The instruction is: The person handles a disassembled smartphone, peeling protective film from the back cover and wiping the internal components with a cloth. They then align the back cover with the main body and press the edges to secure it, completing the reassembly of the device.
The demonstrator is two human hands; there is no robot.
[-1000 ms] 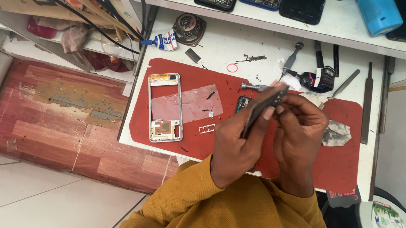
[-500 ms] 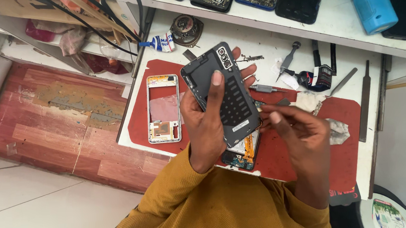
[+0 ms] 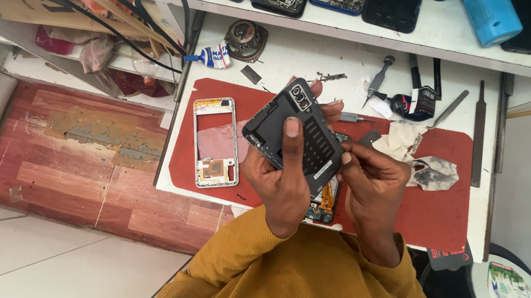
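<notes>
- Above the red work mat point(image 3: 444, 211), at the centre of the view: dark phone back cover point(image 3: 295, 134), raised and tilted, camera cut-out toward the shelf.
- Left hand point(image 3: 283, 185): clamped on the cover, thumb pressed flat on its inner face, fingers wrapped behind its far edge.
- Right hand point(image 3: 374, 185): fingertips pinched together at the cover's lower right edge, touching it; whether anything small sits between them cannot be told.
- Beneath the cover, partly hidden: opened phone body point(image 3: 324, 204) with circuit parts showing, lying on the mat.
- Left of the hands, flat on the mat: white phone frame point(image 3: 216, 142), well apart from the cover.
- Right of the hands: crumpled cloth point(image 3: 426, 169); beyond it, screwdriver point(image 3: 380, 77) and flat metal file point(image 3: 476, 134) on the white bench.
- On the shelf above: blue cylinder point(image 3: 486, 3).
</notes>
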